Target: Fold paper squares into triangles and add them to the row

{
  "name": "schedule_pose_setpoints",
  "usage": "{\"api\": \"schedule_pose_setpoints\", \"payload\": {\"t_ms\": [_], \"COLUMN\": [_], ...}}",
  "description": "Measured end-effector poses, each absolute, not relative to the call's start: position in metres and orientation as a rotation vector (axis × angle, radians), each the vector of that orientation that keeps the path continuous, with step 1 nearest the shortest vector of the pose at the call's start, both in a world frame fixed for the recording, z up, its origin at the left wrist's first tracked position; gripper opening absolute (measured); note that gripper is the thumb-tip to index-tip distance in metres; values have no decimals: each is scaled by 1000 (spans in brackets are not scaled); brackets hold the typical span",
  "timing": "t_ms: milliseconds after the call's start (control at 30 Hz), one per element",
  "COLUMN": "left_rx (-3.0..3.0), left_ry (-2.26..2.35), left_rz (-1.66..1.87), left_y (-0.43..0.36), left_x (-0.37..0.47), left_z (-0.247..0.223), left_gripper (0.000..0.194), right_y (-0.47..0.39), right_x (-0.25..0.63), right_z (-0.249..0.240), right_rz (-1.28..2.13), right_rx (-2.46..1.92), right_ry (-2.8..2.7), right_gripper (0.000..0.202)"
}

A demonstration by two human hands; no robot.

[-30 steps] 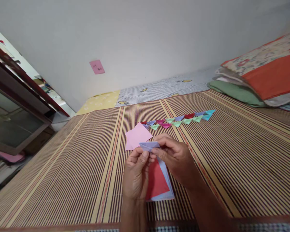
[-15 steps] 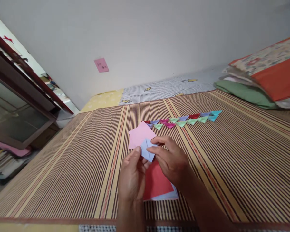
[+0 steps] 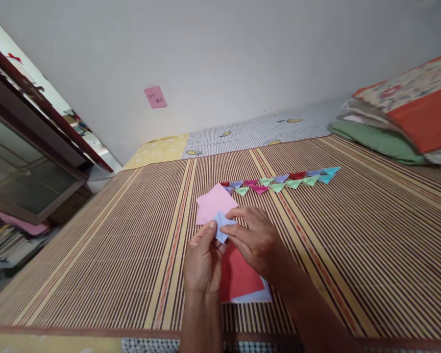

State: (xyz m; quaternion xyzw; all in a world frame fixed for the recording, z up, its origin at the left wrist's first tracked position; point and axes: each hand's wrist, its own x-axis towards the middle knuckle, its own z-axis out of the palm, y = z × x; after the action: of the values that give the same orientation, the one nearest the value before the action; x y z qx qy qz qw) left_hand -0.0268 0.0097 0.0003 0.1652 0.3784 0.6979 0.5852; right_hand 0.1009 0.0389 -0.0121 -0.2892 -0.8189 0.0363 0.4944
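Our left hand (image 3: pixel 203 262) pinches the blue paper (image 3: pixel 219 226); our right hand (image 3: pixel 259 240) arches over it, grip unclear. Either side, striped mat (image 3: pixel 353 245) spreads to its brown front edge (image 3: pixel 77 332).

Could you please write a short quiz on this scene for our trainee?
1. True or false: the left hand and the right hand both touch the light-blue folded paper.
2. What colour is the top sheet of the stack below the hands?
A) Green
B) Red
C) Yellow
3. Fill in: beyond the hands, small folded papers lie in two ____ on the striped mat.

Key: 1. True; 2. B; 3. rows.
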Motion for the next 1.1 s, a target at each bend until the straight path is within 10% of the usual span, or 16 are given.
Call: {"api": "schedule_pose_setpoints", "payload": {"t_ms": [1100], "left_rx": [1018], "left_ry": [1129], "left_rz": [1501], "left_y": [1], "left_x": [-28], "left_z": [-2], "left_gripper": [24], "right_y": [38], "right_x": [104], "right_z": [-9], "right_rz": [483], "right_rx": [-813], "right_ry": [-1823], "right_gripper": [17]}}
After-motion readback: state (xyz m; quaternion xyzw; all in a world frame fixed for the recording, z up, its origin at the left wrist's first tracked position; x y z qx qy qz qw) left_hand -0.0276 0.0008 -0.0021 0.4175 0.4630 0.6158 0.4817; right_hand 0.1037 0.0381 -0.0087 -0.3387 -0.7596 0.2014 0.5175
